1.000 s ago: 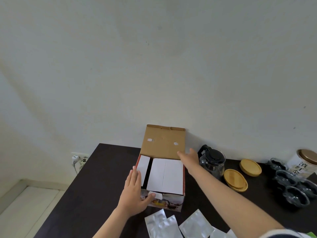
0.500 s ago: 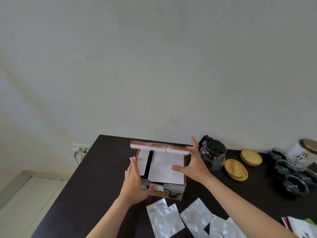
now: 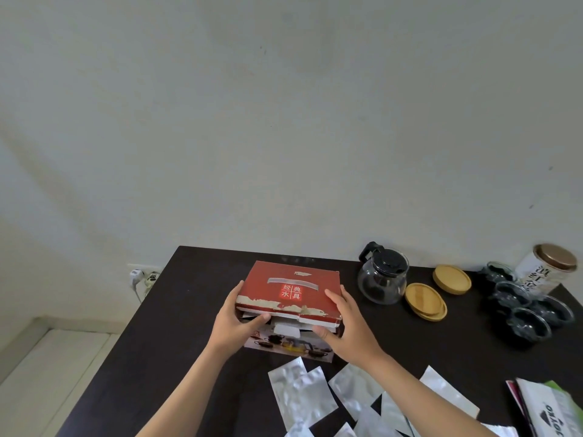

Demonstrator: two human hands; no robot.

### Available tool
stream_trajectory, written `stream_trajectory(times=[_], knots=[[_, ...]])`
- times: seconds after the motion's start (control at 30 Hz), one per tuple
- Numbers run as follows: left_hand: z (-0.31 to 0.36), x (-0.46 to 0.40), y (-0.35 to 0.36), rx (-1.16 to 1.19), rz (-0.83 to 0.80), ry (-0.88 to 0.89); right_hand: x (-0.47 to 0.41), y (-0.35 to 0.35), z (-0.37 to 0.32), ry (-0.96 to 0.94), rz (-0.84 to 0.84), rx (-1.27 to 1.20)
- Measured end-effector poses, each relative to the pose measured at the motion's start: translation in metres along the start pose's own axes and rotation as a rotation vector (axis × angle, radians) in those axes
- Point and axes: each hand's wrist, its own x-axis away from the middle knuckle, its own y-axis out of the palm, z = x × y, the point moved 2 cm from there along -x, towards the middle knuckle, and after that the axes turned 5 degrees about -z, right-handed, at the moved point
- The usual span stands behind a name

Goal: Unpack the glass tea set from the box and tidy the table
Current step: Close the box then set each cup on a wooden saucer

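While both hands are pressing the red box shut between their spread fingers on the counter, tucking its front flap looks next, the glass teapot standing right of them.

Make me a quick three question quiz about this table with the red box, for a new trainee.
1. True or false: the lid of the red box is standing fully upright.
2. Which sits closest to the glass teapot? A) the wooden coasters B) the silver pouches C) the wall socket
3. Fill in: the left hand and right hand are both on the ____.

Key: 1 false, the lid is folded down over the box. 2 A. 3 box.
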Motion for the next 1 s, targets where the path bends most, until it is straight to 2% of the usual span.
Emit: stream_trajectory(times=[0.47, 1.0], knots=[[-0.01, 0.004, 0.002, -0.134, -0.002, -0.002, 0.009, 0.017, 0.013, 0.0, 0.013, 0.032], [-0.016, 0.002, 0.009, -0.082, 0.087, -0.026, 0.008, 0.03, 0.019, -0.016, 0.09, 0.048]])
